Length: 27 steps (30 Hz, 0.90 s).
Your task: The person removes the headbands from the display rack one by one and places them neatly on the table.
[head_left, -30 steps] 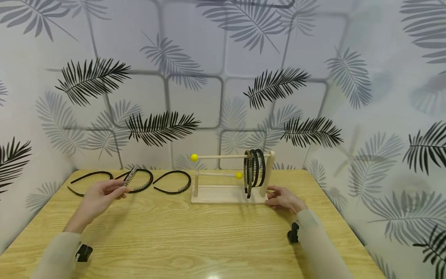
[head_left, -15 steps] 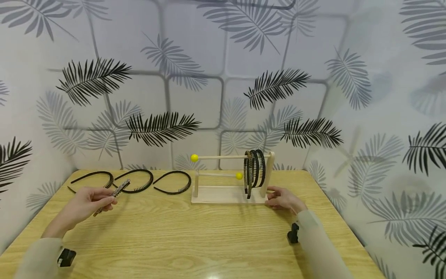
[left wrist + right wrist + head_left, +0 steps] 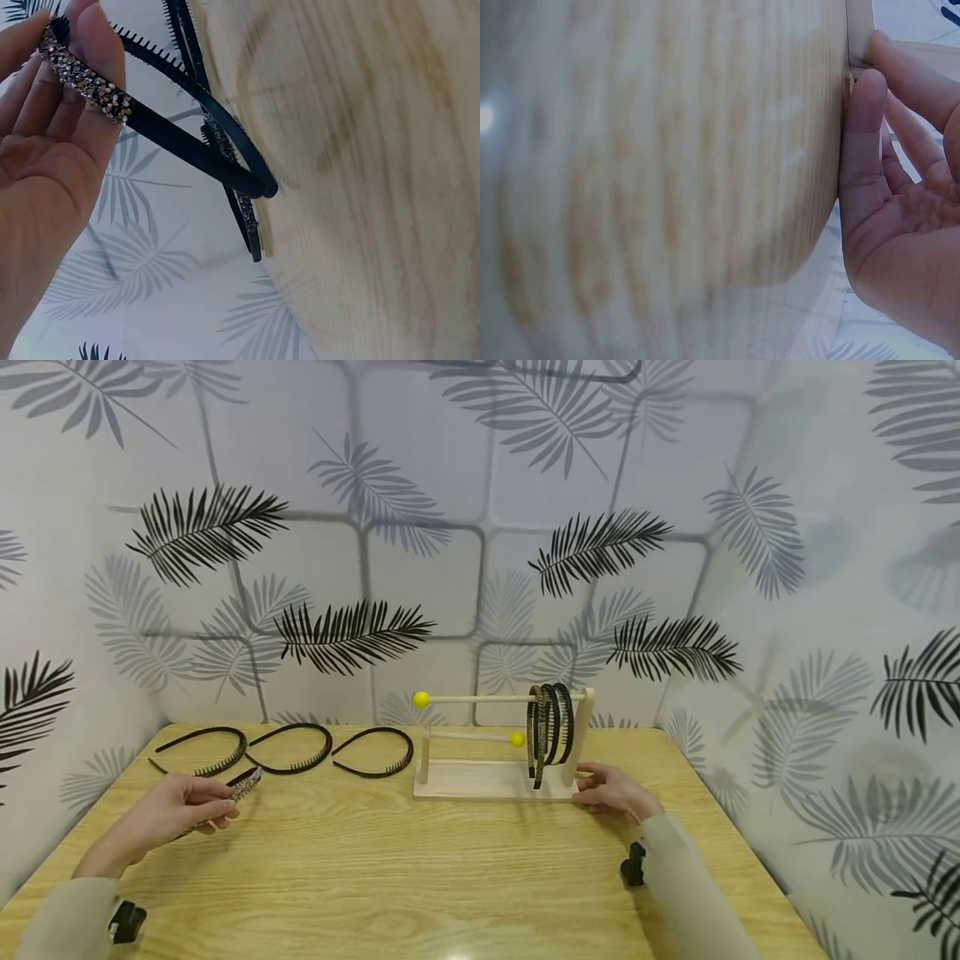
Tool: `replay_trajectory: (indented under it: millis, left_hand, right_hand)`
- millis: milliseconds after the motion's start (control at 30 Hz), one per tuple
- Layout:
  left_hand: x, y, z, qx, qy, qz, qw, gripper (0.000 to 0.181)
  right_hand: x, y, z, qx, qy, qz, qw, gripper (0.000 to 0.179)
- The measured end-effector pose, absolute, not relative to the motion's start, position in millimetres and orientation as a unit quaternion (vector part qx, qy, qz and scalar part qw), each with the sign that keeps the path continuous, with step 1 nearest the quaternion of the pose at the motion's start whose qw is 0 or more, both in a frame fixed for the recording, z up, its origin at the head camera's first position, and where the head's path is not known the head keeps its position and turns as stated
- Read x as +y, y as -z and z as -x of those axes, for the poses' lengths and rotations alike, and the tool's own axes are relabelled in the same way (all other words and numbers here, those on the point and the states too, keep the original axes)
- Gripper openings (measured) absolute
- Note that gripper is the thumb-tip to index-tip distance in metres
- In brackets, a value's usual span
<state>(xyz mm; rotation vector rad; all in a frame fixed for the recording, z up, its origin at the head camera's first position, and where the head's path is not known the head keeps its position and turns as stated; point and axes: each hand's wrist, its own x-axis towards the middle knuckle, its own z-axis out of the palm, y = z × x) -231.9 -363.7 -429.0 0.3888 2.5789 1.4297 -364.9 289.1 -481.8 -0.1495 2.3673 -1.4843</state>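
In my left hand (image 3: pixel 161 814) I hold a black toothed headband (image 3: pixel 246 782) above the table's left side, gripping its glittery crown. Seen from the left wrist, rough sparkly stones (image 3: pixel 86 79) cover the crown, held between thumb and fingers; its plain black ends point away from the palm. My right hand (image 3: pixel 613 792) grips the right end of a pale wooden headband rack (image 3: pixel 472 781), thumb at the base's front corner. The right wrist view shows thumb and forefinger at that edge. Several headbands (image 3: pixel 565 727) hang at the right of the rack's upper rod, one of them brownish and glittery.
Three black headbands lie along the table's back: one left (image 3: pixel 242 747), one beside it (image 3: pixel 327 745), one near the rack (image 3: pixel 409 752). Yellow balls cap the upper rod (image 3: pixel 422 699) and lower rod (image 3: pixel 517 739). A leaf-patterned wall (image 3: pixel 420 568) stands behind the wooden table (image 3: pixel 420 877).
My left hand has drawn back leftward and toward me with the headband, away from those on the table, and has turned it. The right hand stays at the rack.
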Motion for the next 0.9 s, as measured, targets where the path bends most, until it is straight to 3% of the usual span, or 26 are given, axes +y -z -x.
replay_trajectory:
  millis: [633,900]
  left_hand:
    - [-403.3,447.0,235.7,0.883,-0.440,-0.119,0.110,0.042]
    - [-414.9,446.1,232.0,0.923,-0.365,-0.055,0.108,0.044]
  right_hand:
    - [287.2,482.2,364.2,0.830,0.528,0.043,0.176,0.075]
    - [287.6,480.8,362.8,0.832,0.524,0.044,0.177,0.075]
